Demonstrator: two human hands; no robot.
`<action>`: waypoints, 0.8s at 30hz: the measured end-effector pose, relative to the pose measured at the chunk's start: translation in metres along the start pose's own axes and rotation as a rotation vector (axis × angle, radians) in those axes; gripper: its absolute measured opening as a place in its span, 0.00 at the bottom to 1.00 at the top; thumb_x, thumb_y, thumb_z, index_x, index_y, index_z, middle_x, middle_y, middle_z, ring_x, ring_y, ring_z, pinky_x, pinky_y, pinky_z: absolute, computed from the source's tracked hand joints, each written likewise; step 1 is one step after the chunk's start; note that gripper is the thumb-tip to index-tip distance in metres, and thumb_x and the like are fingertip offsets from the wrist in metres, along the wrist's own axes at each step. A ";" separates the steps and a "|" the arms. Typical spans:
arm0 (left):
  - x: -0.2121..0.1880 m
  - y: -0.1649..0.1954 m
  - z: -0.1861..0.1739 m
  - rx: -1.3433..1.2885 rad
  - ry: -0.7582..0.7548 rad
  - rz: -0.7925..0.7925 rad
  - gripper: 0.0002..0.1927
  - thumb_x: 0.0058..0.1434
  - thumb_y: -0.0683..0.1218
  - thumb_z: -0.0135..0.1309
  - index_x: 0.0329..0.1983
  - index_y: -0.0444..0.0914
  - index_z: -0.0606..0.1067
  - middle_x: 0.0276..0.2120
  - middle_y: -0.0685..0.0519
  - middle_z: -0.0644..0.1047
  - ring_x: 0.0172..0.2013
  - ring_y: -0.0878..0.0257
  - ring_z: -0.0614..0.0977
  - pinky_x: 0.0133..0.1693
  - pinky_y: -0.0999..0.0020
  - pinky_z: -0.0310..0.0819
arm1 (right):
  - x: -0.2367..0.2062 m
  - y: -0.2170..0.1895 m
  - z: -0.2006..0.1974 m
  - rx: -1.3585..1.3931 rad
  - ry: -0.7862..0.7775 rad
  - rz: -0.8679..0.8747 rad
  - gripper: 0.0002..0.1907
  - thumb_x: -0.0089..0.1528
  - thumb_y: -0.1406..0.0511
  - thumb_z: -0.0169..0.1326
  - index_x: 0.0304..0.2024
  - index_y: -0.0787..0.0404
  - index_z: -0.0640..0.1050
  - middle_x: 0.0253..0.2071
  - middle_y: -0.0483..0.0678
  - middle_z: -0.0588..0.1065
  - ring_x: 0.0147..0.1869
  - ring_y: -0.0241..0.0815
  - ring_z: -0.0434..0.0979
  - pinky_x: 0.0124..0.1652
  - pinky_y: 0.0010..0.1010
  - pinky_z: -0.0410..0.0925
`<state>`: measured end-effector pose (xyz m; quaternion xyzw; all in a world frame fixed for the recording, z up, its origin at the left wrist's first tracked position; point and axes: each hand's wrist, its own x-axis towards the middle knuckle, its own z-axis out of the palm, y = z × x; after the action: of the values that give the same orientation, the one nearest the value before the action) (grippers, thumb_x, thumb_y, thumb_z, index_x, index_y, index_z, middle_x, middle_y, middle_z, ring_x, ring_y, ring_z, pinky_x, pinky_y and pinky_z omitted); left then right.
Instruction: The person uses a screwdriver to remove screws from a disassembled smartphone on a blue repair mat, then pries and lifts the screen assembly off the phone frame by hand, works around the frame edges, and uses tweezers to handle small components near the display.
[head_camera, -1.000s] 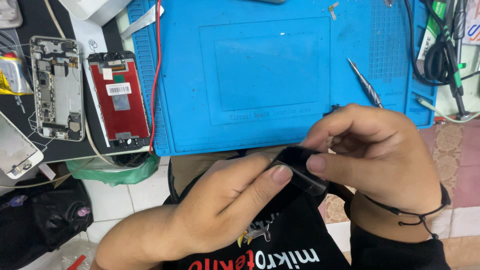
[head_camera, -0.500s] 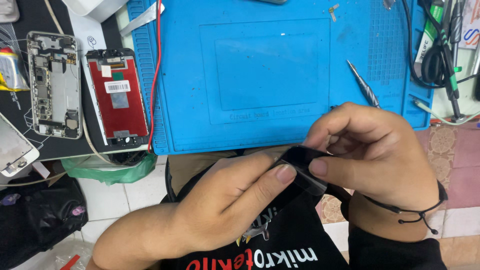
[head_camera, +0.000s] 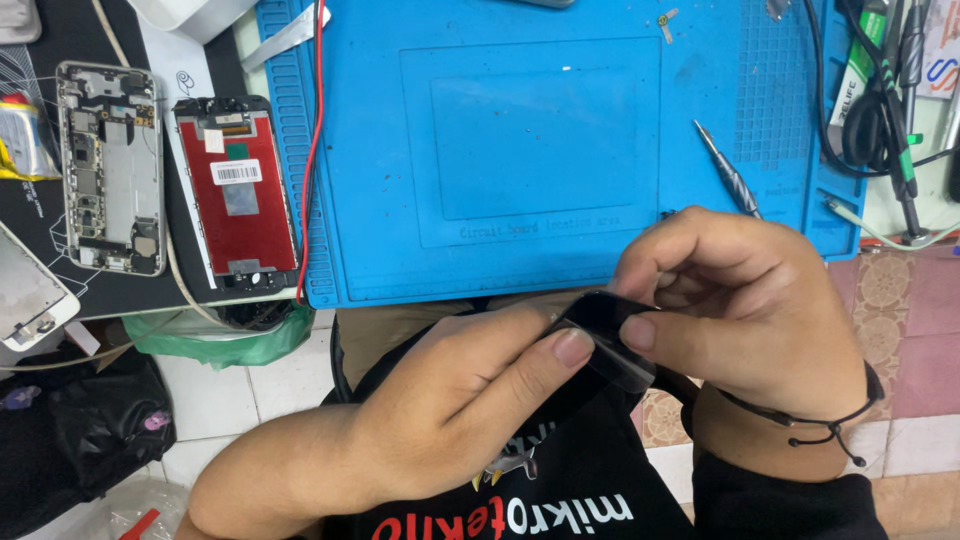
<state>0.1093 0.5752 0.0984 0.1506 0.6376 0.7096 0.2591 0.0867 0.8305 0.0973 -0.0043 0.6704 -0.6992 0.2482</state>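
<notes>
The mat (head_camera: 540, 150) lay beyond the fingers (head_camera: 560, 350), which pinched the film (head_camera: 610, 340) between both hands. A screwdriver (head_camera: 728, 172) lay on the mat just past the right fingers. Two opened phones (head_camera: 235, 190) lay well left of the fingers, off the mat.

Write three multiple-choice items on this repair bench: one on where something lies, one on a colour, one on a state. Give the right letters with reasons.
1. Where does the loose screwdriver lie?
A. on the blue mat, right part
B. on the floor tiles
C. inside the opened phone

2. What colour is the back of the detached screen panel left of the mat?
A. green
B. red
C. white

3. How is the small black piece held?
A. it lies alone on the mat
B. by one hand only
C. pinched between left hand and right hand

Answers: 1 A, it rests on the mat near the right edge. 2 B, its surface is red. 3 C, fingers of both hands grip it.
</notes>
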 end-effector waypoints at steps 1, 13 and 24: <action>0.000 0.000 0.000 -0.010 0.002 0.000 0.13 0.77 0.47 0.45 0.45 0.34 0.75 0.25 0.53 0.73 0.25 0.66 0.74 0.29 0.68 0.68 | 0.000 0.000 0.001 0.016 0.001 0.000 0.14 0.55 0.79 0.63 0.43 0.68 0.79 0.39 0.49 0.79 0.42 0.35 0.80 0.41 0.24 0.74; 0.000 0.004 0.000 -0.012 0.016 -0.057 0.13 0.77 0.47 0.46 0.48 0.33 0.77 0.23 0.55 0.72 0.24 0.69 0.72 0.28 0.70 0.67 | 0.000 0.001 0.007 0.054 0.021 -0.048 0.16 0.56 0.80 0.64 0.46 0.68 0.79 0.41 0.49 0.79 0.43 0.34 0.80 0.42 0.22 0.74; 0.001 0.005 0.001 -0.090 0.025 0.003 0.14 0.75 0.48 0.44 0.53 0.33 0.74 0.27 0.57 0.73 0.28 0.71 0.72 0.30 0.71 0.68 | 0.000 0.000 0.005 0.087 -0.009 -0.025 0.15 0.57 0.80 0.61 0.46 0.70 0.79 0.41 0.52 0.80 0.44 0.36 0.82 0.42 0.24 0.76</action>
<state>0.1086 0.5765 0.1035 0.1309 0.6082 0.7398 0.2563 0.0886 0.8262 0.0980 -0.0052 0.6382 -0.7308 0.2423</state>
